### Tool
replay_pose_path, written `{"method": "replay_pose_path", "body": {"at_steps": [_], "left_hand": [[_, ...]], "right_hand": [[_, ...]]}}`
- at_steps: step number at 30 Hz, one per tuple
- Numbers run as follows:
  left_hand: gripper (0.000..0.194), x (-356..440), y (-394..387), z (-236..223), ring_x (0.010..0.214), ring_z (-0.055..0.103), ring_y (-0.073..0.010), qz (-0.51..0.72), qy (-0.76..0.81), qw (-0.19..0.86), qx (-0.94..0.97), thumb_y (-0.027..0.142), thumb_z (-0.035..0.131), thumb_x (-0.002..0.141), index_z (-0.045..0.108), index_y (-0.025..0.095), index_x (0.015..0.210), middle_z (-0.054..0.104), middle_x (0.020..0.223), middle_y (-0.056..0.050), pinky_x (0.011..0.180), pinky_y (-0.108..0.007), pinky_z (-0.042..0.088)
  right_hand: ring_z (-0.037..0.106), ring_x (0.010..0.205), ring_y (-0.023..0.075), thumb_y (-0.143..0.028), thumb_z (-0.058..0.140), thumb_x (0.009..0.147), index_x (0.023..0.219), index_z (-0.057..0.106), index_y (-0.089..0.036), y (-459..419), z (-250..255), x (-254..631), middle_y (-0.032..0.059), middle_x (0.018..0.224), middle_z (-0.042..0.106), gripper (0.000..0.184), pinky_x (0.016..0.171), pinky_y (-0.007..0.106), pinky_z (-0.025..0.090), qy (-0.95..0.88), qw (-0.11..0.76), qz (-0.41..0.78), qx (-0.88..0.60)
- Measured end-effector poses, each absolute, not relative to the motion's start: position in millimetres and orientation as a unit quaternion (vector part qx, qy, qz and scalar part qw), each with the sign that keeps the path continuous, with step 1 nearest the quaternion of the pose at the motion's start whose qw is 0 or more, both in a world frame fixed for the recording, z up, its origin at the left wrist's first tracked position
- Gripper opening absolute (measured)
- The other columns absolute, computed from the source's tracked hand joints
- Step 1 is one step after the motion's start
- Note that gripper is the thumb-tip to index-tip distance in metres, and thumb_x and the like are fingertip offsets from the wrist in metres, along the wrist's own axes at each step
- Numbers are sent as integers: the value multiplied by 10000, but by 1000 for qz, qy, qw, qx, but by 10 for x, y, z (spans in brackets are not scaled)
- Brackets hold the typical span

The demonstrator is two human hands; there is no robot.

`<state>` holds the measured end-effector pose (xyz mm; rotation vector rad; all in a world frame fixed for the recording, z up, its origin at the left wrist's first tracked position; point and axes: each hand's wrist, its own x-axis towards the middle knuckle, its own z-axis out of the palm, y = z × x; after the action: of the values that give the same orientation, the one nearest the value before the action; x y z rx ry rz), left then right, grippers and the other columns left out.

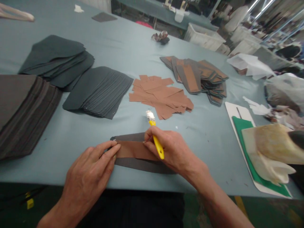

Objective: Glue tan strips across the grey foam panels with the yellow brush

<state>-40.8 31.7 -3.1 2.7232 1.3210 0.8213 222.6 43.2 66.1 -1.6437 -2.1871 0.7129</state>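
Observation:
Near the table's front edge lies a dark grey piece of material (144, 166) with a brown strip (129, 150) laid lengthwise on it. My left hand (89, 172) has its fingertips together on the strip's left end, gripping it against the grey piece. Between the fingers of my right hand (174, 150) is a brush with a yellow handle (158, 146), its bristles pointing away from me and coated in white. That hand's thumb and forefinger also touch the strip's upper edge. The grey piece's right end is partly hidden under my right hand.
Beyond my hands lies a loose pile of brown strips (161, 96). Fanned dark pieces (99, 91) and a thick brown-grey stack (21, 110) are on the left. Grey pieces with strips (190, 74) lie behind right. A stained plastic container (273, 142) stands on a green-and-white board (244, 148).

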Motion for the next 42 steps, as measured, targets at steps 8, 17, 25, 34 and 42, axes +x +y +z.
{"method": "replay_pose_path", "body": {"at_steps": [8, 17, 25, 34, 42], "left_hand": [[363, -399, 333, 14, 1049, 706, -291, 255, 415, 21, 873, 178, 512, 1044, 612, 249, 1385, 709, 1301, -96, 934, -446, 524], [370, -398, 324, 66, 1074, 696, -306, 229, 418, 26, 878, 166, 530, 1037, 609, 222, 1395, 700, 1287, -119, 988, -467, 516], [492, -462, 332, 51, 1126, 705, -297, 206, 427, 26, 880, 161, 561, 1018, 551, 290, 1494, 688, 1351, -99, 1017, -457, 529], [623, -485, 325, 4, 1131, 698, -284, 228, 433, 58, 870, 172, 574, 1009, 471, 415, 1573, 687, 1368, -55, 1029, -446, 509], [653, -516, 324, -39, 1124, 700, -299, 231, 439, 78, 865, 167, 586, 1002, 458, 433, 1584, 694, 1366, -66, 999, -468, 507]], "right_hand": [[501, 638, 123, -267, 581, 990, 922, 553, -251, 276, 568, 2682, -55, 746, 586, 75, 631, 247, 363, -699, 242, 289, -607], [538, 610, 99, -275, 606, 991, 968, 549, -253, 88, 498, 2801, -66, 763, 598, 65, 601, 222, 409, -655, 301, 299, -626], [527, 547, 97, -246, 570, 986, 948, 510, -257, -64, 402, 2843, -71, 703, 577, 71, 560, 217, 413, -640, 305, 263, -654], [468, 491, 85, -192, 573, 992, 1008, 516, -269, -180, 275, 2773, -99, 684, 538, 97, 546, 210, 412, -642, 334, 209, -658], [515, 539, 64, -131, 579, 980, 986, 509, -267, -220, 195, 2771, -87, 755, 604, 154, 532, 175, 397, -644, 342, 173, -663]]}}
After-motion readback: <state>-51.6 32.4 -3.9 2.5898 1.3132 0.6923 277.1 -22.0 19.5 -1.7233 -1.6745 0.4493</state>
